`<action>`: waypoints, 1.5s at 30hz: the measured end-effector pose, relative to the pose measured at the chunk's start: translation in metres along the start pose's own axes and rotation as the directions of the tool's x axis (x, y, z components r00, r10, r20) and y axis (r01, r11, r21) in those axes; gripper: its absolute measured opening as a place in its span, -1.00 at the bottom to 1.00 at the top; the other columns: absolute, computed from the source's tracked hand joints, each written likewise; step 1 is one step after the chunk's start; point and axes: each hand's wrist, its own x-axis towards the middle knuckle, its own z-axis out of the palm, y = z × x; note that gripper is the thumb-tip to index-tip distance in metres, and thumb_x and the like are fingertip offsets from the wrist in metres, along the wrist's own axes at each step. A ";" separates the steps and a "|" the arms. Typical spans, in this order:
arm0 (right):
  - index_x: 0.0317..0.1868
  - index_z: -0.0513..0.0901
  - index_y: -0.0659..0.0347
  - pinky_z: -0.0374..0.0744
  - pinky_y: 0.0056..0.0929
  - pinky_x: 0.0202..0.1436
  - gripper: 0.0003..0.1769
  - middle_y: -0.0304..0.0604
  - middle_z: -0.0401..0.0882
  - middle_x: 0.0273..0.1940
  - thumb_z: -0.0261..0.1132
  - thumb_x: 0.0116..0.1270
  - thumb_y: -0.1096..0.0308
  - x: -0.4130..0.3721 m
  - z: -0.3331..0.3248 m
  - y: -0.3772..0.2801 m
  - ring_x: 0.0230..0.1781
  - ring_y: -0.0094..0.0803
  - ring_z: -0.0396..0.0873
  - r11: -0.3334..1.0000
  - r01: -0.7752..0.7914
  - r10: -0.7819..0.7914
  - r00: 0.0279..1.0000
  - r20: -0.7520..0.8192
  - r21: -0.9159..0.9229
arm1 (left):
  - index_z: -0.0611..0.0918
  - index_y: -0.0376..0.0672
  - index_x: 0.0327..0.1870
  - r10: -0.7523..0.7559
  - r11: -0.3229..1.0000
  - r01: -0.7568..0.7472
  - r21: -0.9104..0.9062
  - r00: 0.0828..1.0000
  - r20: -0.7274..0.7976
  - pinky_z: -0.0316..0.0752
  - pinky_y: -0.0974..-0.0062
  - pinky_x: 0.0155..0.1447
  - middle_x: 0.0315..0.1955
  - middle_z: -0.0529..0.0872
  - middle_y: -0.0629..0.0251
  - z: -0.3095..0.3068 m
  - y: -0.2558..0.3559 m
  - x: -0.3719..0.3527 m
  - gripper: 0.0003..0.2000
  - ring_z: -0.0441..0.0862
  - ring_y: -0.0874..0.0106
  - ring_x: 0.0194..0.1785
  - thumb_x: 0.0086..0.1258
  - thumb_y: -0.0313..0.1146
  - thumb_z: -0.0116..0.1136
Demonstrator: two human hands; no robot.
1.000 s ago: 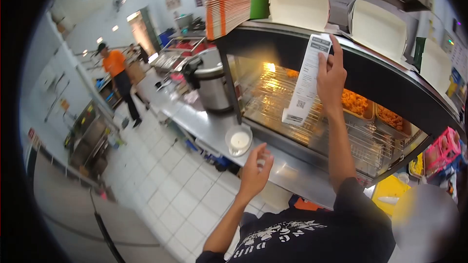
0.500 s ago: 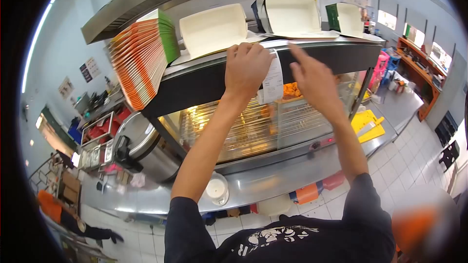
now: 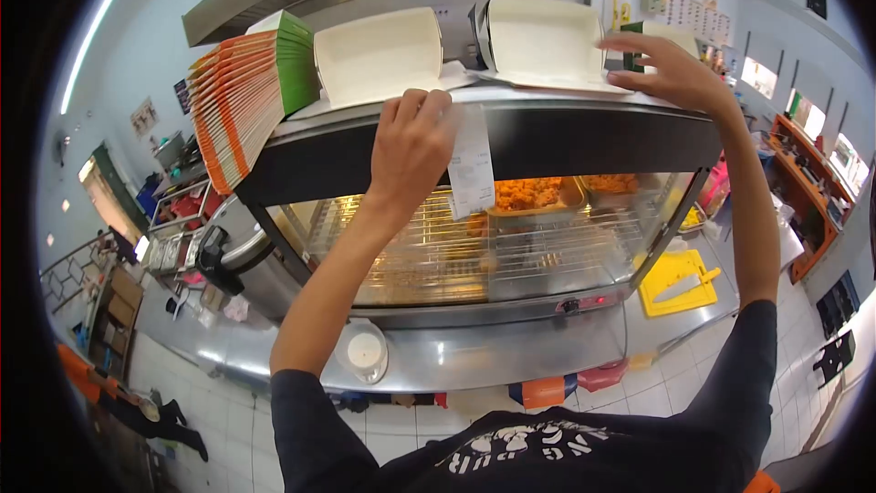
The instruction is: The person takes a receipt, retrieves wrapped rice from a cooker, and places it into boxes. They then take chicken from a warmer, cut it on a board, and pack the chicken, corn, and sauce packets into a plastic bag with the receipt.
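My left hand is closed at the top front edge of the heated display cabinet. A printed paper receipt hangs from its thumb side, down in front of the cabinet. The fingers hide part of the grip. My right hand is raised over the cabinet's right end, fingers stretched and thumb apart, holding nothing. Its fingertips come close to the middle open takeaway box; contact cannot be made out. Another open box stands to the left, and a third is partly hidden behind the right hand.
Nested orange-and-green cartons lean at the cabinet's left end. Behind the glass are trays of fried food. A knife rests on a yellow board. A white container stands on the steel counter. Another person is far left.
My right hand has moved away from the receipt, right and up toward the boxes. My left hand and the receipt have shifted left. The view has moved slightly too.
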 end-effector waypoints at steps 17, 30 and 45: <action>0.12 0.71 0.28 0.54 -0.32 0.15 -0.33 -0.09 0.75 -0.14 0.23 0.43 -0.21 0.076 0.023 0.021 -0.11 -0.29 0.64 0.909 0.257 -0.371 0.856 0.359 0.327 | 0.76 0.01 -0.15 -0.081 0.996 0.081 0.039 0.997 -0.011 0.34 0.28 0.25 -0.16 0.74 0.54 -0.017 0.015 0.031 -0.82 0.62 0.45 -0.02 0.33 -0.16 0.34; -0.03 0.58 0.36 0.50 -0.51 -0.10 -0.64 -0.20 0.60 -0.28 0.10 0.60 0.16 0.020 -0.014 0.004 -0.24 -0.55 0.51 0.899 0.381 -0.302 0.895 -0.327 0.214 | 0.76 -0.12 -0.25 -0.293 0.925 0.376 -0.046 0.787 0.543 0.36 0.17 0.25 -0.25 0.78 0.27 0.053 0.134 0.125 -0.70 0.74 0.24 -0.10 0.42 -0.07 0.18; -0.20 0.69 0.30 0.47 -0.43 0.11 -0.67 -0.15 0.65 -0.17 0.21 0.29 0.18 -0.192 0.131 -0.027 -0.07 -0.38 0.58 0.516 -0.166 0.360 0.932 -0.036 0.840 | 0.09 -0.15 0.60 0.191 -0.780 0.626 0.000 0.238 0.952 0.46 0.21 0.36 0.41 0.44 0.15 -0.009 0.241 -0.166 -0.37 0.50 0.28 0.37 0.61 -0.15 -0.07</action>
